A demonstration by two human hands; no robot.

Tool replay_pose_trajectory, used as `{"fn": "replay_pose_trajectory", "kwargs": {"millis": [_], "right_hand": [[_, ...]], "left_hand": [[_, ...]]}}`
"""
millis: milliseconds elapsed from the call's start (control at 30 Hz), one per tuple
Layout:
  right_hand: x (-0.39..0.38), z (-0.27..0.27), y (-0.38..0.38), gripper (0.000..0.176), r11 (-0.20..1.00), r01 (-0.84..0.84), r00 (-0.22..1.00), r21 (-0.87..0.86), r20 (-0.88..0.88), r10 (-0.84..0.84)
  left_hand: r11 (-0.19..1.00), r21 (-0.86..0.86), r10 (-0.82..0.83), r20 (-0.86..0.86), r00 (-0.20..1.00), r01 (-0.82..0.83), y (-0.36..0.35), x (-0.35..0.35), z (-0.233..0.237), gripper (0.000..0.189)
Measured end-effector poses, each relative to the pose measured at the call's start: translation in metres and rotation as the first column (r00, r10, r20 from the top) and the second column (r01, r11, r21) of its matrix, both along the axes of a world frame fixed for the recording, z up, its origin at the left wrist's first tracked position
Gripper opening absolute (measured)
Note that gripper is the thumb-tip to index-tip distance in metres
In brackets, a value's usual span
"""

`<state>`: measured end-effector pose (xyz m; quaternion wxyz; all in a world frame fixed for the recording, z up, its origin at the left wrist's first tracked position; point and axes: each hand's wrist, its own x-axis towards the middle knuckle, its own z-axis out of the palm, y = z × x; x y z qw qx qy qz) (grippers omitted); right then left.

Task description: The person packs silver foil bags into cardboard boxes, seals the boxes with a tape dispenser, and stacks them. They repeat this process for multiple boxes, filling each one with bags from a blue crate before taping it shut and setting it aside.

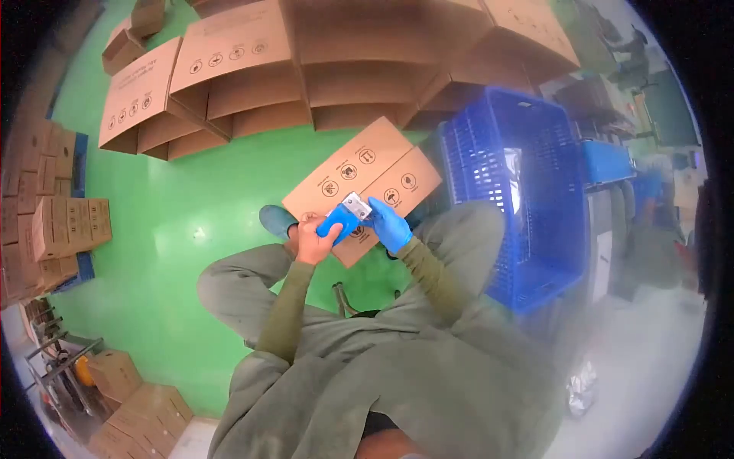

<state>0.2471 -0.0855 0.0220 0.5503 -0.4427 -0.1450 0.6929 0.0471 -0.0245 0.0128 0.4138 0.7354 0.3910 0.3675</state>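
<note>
Flat box (367, 180): several round black handling symbols, no words legible | upper box flap (229, 53): row of four like symbols | left flap (138, 96): printed line above symbols, too blurred to read

Tool (345, 216): small, blue handle, pale metal-looking head; kind unclear. Held above carton, handle lower-left, head upper-right. Left hand (313, 243), bare, wrapped round handle. Right hand (390, 225), blue glove, fingertips at head; grip unclear. Carton (359, 172): brown, flattened, black handling symbols printed on face, lying diagonal on green floor (191, 222), just under both hands, near edge partly hidden behind them.
</note>
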Motion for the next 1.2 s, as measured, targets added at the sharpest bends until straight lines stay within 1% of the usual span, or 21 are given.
{"fn": "replay_pose_trajectory", "kwargs": {"millis": [133, 200, 333, 367, 400, 433, 500, 533, 567, 600, 633, 667, 700, 767, 800, 900, 1000, 1067, 1100, 1133, 1200], "right_hand": [[0.013, -0.006, 0.002, 0.043, 0.995, -0.052, 0.999, -0.082, 0.005, 0.053], [0.017, -0.006, 0.004, 0.038, 0.983, -0.178, 0.975, -0.036, 0.131, 0.182], [0.03, 0.003, 0.014, 0.034, 0.983, -0.178, 0.924, -0.048, 0.336, 0.184], [0.05, -0.014, 0.022, 0.032, 0.958, -0.286, 0.67, 0.004, 0.715, 0.197], [0.074, -0.034, 0.031, 0.03, 0.916, -0.401, 0.287, 0.001, 0.95, 0.125], [0.107, -0.068, 0.053, 0.026, 0.994, -0.062, 0.286, -0.094, 0.952, 0.108], [0.172, 0.002, 0.064, 0.026, 0.962, -0.272, -0.292, -0.003, 0.953, -0.08], [0.187, 0.033, 0.082, 0.009, 0.946, -0.26, -0.333, -0.192, 0.938, 0.098], [0.211, 0.003, 0.09, 0.01, 0.994, -0.09, 0.153, -0.058, 0.986, 0.071], [0.236, -0.027, 0.099, 0.011, 0.98, 0.19, 0.555, 0.065, 0.816, -0.162], [0.245, -0.029, 0.108, 0.015, 0.999, 0.025, 0.13, -0.031, 0.991, 0.028], [0.251, -0.035, 0.115, 0.018, 0.979, -0.075, -0.339, -0.189, 0.928, 0.154], [0.252, -0.051, 0.121, 0.02, 0.958, -0.038, -0.329, -0.286, 0.909, 0.258], [0.241, -0.082, 0.123, 0.025, 0.899, 0.061, -0.043, -0.433, 0.899, 0.436], [0.233, -0.096, 0.118, 0.027, 0.875, 0.078, 0.002, -0.477, 0.878, 0.479], [0.232, -0.128, 0.112, 0.035, 0.883, 0.113, 0.004, -0.455, 0.889, 0.458], [0.262, -0.179, 0.117, 0.042, 0.949, 0.118, -0.158, -0.291, 0.938, 0.307], [0.209, -0.09, 0.13, 0.063, 0.944, 0.214, -0.001, -0.253, 0.966, 0.259], [0.18, -0.064, 0.135, 0.075, 0.931, 0.252, 0.008, -0.263, 0.963, 0.27], [0.153, -0.046, 0.138, 0.086, 0.909, 0.281, -0.019, -0.308, 0.945, 0.326], [0.123, -0.028, 0.134, 0.081, 0.838, 0.303, -0.147, -0.453, 0.847, 0.511]], "left_hand": [[0.999, 0.041, -0.014, -0.034, 0.999, 0.016, 0.002, 0.001, -0.004, 0.032], [0.998, 0.051, -0.026, -0.059, 0.998, 0.029, 0.004, 0.003, 0.0, 0.032], [0.998, -0.034, -0.057, -0.117, 0.991, 0.054, 0.006, 0.01, 0.021, 0.035], [0.996, -0.076, -0.049, -0.164, 0.985, 0.037, 0.006, 0.014, 0.029, 0.036], [0.996, -0.083, -0.053, -0.168, 0.984, 0.04, 0.009, 0.019, 0.038, 0.036], [0.991, -0.111, -0.091, -0.204, 0.975, 0.07, 0.014, 0.025, 0.046, 0.038], [0.972, -0.196, -0.171, -0.235, 0.957, 0.125, 0.023, 0.032, 0.043, 0.04], [0.97, -0.202, -0.179, -0.236, 0.955, 0.132, 0.025, 0.039, 0.039, 0.04], [0.956, -0.277, -0.15, -0.183, 0.972, 0.095, 0.026, 0.049, 0.036, 0.038], [0.934, -0.352, -0.107, -0.127, 0.986, 0.056, 0.028, 0.061, 0.032, 0.039], [0.934, -0.354, -0.105, -0.12, 0.987, 0.056, 0.03, 0.074, 0.028, 0.039], [0.959, -0.282, -0.062, -0.123, 0.99, 0.025, 0.031, 0.083, 0.024, 0.041], [0.98, -0.201, -0.017, -0.124, 0.992, -0.009, 0.036, 0.09, 0.019, 0.043], [0.973, -0.227, -0.008, -0.172, 0.985, -0.032, 0.037, 0.097, 0.003, 0.045], [0.964, -0.26, -0.003, -0.215, 0.977, -0.054, 0.035, 0.099, -0.003, 0.047], [0.976, -0.213, 0.019, -0.143, 0.99, -0.049, 0.033, 0.101, -0.001, 0.05], [0.962, -0.267, 0.016, -0.161, 0.987, -0.059, 0.035, 0.099, 0.006, 0.053], [0.954, -0.293, 0.032, -0.112, 0.993, -0.064, 0.033, 0.101, 0.015, 0.053], [0.947, -0.317, 0.027, -0.067, 0.997, -0.047, 0.031, 0.099, 0.014, 0.053], [0.935, -0.352, 0.016, -0.081, 0.997, -0.044, 0.032, 0.095, 0.005, 0.053], [0.886, -0.463, -0.082, -0.143, 0.986, 0.007, 0.03, 0.089, -0.013, 0.049]]}}
